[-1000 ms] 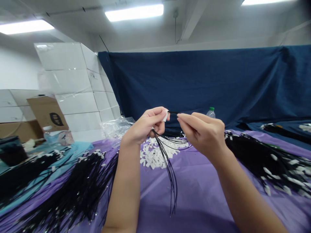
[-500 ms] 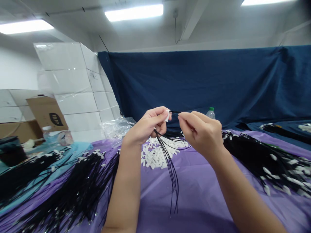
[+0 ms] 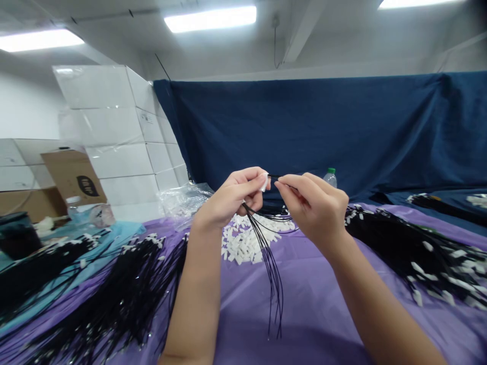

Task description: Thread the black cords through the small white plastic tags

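Observation:
Between thumb and fingers, my left hand (image 3: pixel 243 192) pinches a small white plastic piece (image 3: pixel 264 182). Several thin black cords (image 3: pixel 268 258) hang down out of the same hand, their lower ends loose above the cloth. Just to the right, my right hand (image 3: pixel 314 203) is closed in a pinch on a black cord (image 3: pixel 273 177) that runs across to the white piece. A short gap separates the two hands. Where the cord meets the white piece is partly hidden by my left fingers. Below them lies a pile of white pieces (image 3: pixel 243 243).
Purple cloth (image 3: pixel 319 299) covers the table. Bundles of black cords with white ends lie at the left (image 3: pixel 125 284) and right (image 3: pixel 399 238). A green-capped bottle (image 3: pixel 331 177) stands behind my right hand. White boxes (image 3: pixel 114 126) and a blue curtain (image 3: pixel 304 126) rise behind.
My right fingertips have moved slightly left, closer to the white piece. The left hand keeps its pinch, and the hanging cords have swung a little to the right.

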`<state>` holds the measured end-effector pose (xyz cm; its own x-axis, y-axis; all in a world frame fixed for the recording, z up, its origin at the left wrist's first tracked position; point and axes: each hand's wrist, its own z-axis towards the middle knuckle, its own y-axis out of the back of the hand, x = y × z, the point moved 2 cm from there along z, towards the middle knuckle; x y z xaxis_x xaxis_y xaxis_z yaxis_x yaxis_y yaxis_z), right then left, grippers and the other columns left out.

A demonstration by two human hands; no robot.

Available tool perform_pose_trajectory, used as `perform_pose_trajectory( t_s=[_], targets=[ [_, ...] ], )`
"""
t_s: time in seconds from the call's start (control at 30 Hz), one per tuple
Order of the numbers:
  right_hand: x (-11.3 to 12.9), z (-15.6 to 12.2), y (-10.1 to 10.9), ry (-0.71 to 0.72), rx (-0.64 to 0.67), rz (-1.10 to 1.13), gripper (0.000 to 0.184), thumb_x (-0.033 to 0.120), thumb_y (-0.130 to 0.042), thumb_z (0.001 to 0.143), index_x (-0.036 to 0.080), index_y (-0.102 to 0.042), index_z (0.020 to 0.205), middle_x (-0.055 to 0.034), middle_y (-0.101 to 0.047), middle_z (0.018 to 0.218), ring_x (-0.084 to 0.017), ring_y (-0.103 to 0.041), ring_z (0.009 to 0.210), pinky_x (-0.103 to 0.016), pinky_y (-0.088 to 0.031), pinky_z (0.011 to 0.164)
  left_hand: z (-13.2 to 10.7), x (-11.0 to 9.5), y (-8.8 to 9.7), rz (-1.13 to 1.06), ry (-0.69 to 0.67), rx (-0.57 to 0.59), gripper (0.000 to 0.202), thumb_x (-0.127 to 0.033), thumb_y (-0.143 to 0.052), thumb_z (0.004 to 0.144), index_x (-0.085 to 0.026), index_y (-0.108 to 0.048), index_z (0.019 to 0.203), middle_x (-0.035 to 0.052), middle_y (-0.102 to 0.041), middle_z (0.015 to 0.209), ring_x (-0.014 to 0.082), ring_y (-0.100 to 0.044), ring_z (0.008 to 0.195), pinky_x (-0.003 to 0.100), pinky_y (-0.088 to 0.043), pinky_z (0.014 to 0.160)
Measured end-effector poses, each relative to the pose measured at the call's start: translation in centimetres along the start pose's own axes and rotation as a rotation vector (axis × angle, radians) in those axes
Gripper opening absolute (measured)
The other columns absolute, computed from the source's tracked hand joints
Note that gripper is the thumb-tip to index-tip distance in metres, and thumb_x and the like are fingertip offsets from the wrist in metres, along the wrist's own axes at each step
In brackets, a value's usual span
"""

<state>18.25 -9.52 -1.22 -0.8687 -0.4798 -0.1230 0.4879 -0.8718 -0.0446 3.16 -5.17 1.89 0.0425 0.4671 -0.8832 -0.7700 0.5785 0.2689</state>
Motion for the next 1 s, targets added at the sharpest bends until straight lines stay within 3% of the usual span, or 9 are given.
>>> perform_pose_trajectory(
  t_s=[0.73,1.0],
  targets=[
    [0.26,0.32,0.18,-0.052,0.072,-0.027,0.013,0.018,-0.057,0.088,0.017,-0.067,0.079,0.0026,-0.054,0.060,-0.006,-0.040,0.051,-0.020,-0.036,0.053,0.35,0.33,-0.30,-0.053,-0.006,0.039,0.025,-0.042,-0.053,0.088,-0.018,-0.050,0.078,-0.0054,-0.043,0.044,0.0033,-0.020,0.035,0.017,-0.009,0.034],
    [0.06,0.39,0.17,-0.043,0.072,-0.034,0.012,0.018,-0.058,0.087,0.017,-0.066,0.079,0.0032,-0.055,0.060,-0.006,-0.043,0.051,-0.019,-0.036,0.054,0.63,0.44,-0.35,-0.032,0.001,-0.014,0.026,-0.042,-0.052,0.088,-0.018,-0.051,0.078,-0.0051,-0.043,0.045,0.0034,-0.025,0.035,0.017,-0.009,0.035]
  ],
)
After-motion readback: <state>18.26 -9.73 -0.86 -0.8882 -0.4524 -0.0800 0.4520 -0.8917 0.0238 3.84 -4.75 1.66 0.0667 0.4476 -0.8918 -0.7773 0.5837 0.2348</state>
